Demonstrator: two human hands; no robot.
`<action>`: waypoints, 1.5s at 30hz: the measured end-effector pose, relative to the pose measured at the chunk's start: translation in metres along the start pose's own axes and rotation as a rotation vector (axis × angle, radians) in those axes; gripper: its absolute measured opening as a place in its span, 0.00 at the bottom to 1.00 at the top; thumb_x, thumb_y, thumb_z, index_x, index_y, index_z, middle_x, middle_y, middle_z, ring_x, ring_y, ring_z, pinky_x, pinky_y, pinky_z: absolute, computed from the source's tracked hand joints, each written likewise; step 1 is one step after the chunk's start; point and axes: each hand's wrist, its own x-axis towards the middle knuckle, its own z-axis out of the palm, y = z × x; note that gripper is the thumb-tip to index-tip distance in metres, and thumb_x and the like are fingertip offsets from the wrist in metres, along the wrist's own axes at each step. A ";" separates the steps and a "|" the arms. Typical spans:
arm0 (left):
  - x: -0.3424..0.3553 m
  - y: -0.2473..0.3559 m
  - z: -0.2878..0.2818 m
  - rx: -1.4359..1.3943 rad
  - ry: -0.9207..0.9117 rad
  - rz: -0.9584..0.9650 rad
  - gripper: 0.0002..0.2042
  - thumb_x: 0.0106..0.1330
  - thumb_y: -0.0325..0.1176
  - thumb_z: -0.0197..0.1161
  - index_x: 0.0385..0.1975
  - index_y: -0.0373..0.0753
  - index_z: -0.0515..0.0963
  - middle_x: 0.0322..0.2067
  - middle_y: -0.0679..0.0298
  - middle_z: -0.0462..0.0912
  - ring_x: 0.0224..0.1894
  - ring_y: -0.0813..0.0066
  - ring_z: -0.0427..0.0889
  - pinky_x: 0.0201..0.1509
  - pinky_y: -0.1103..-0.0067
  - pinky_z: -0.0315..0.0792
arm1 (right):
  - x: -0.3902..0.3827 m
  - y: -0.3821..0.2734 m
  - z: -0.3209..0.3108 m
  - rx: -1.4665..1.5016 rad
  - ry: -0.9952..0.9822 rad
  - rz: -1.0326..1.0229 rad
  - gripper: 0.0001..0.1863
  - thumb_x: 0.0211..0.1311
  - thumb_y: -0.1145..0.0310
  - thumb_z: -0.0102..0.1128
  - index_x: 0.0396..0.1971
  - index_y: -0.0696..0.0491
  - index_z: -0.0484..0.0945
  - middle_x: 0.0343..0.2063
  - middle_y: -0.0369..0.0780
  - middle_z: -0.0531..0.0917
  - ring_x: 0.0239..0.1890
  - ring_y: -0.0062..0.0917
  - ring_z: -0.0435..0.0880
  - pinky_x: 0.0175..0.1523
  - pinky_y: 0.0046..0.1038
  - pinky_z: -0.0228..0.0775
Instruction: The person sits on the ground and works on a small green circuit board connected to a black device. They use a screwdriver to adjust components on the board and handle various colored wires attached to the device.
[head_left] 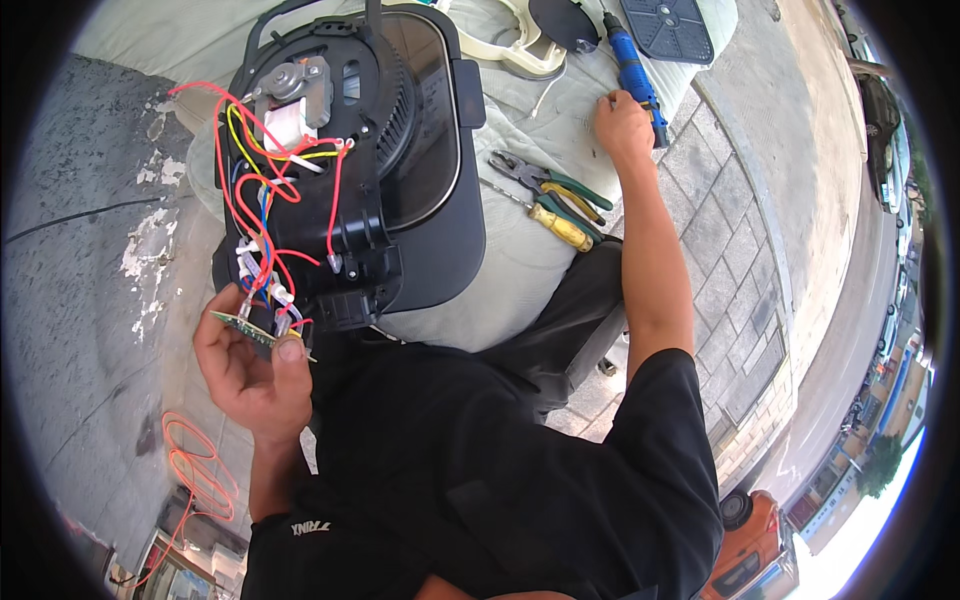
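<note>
The left hand (250, 385) has a small green circuit board (243, 326) pinched between thumb and fingers, just beside the near edge of an opened black appliance (445, 255). Wires run from the board up into the appliance, among them several loose red wires (337, 200) (a fair tangle). The right hand (624, 125) is at the lower end of a blue power screwdriver (632, 70); its fingertips meet the tool's side, but I cannot tell whether they have closed around it. This looks like the stage of handling the wired board and getting a tool; the next move would call for a firm hold on the screwdriver and a steady board, so no wire gets tugged. Between the appliance and the right forearm, pliers (541, 183) and a yellow-handled screwdriver (562, 229) lie on the pale cloth (490, 318).
</note>
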 end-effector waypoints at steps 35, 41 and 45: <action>0.001 0.014 -0.008 0.267 0.191 0.530 0.25 0.57 0.30 0.79 0.55 0.35 0.80 0.46 0.60 0.76 0.32 0.79 0.75 0.31 0.82 0.68 | -0.286 -0.199 -0.134 1.543 -0.975 -0.178 0.05 0.71 0.73 0.59 0.37 0.59 0.77 0.26 0.36 0.80 0.15 0.11 0.67 0.19 0.17 0.56; -0.019 0.029 -0.024 -0.333 -0.309 0.192 0.14 0.70 0.21 0.66 0.54 0.29 0.81 0.46 0.58 0.77 0.40 0.79 0.77 0.41 0.85 0.70 | -0.305 -0.205 -0.154 1.462 -1.113 -0.179 0.06 0.69 0.73 0.62 0.32 0.59 0.78 0.22 0.34 0.79 0.15 0.11 0.68 0.19 0.17 0.56; -0.021 0.021 -0.019 -0.464 -0.323 0.224 0.10 0.71 0.20 0.65 0.51 0.29 0.82 0.43 0.61 0.80 0.35 0.84 0.79 0.36 0.86 0.72 | -0.311 -0.205 -0.158 1.403 -1.107 -0.175 0.07 0.67 0.73 0.63 0.28 0.58 0.77 0.21 0.34 0.79 0.15 0.11 0.69 0.19 0.17 0.58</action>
